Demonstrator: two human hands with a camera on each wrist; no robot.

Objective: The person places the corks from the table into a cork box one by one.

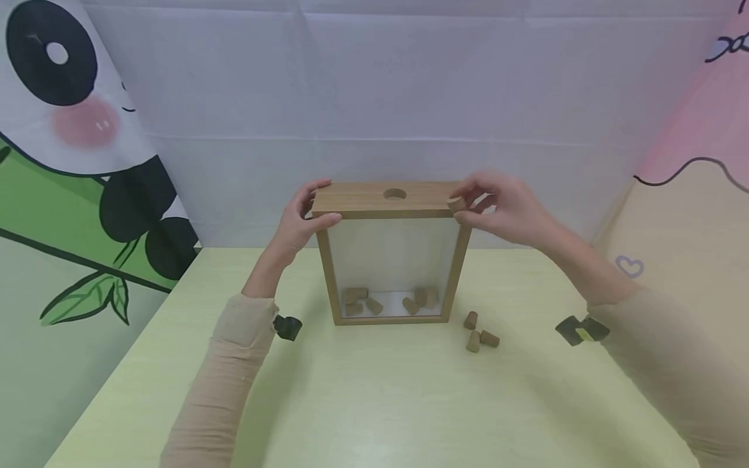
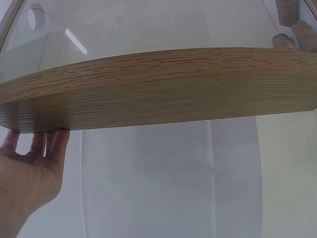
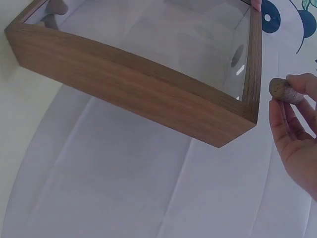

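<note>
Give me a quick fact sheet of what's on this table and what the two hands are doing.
Box: upright wooden frame box with clear front, round hole in its top
Inside box: several corks at the bottom
Left hand: grips the box's top left corner
Right hand: pinches a cork by the top right corner
Loose corks: three on the table, right of the box

A pale green table (image 1: 374, 403) fills the lower frame. A white creased backdrop (image 1: 374, 84) hangs behind, a panda banner (image 1: 70, 130) at upper left, a pink and beige banner (image 1: 702, 162) at right.
</note>
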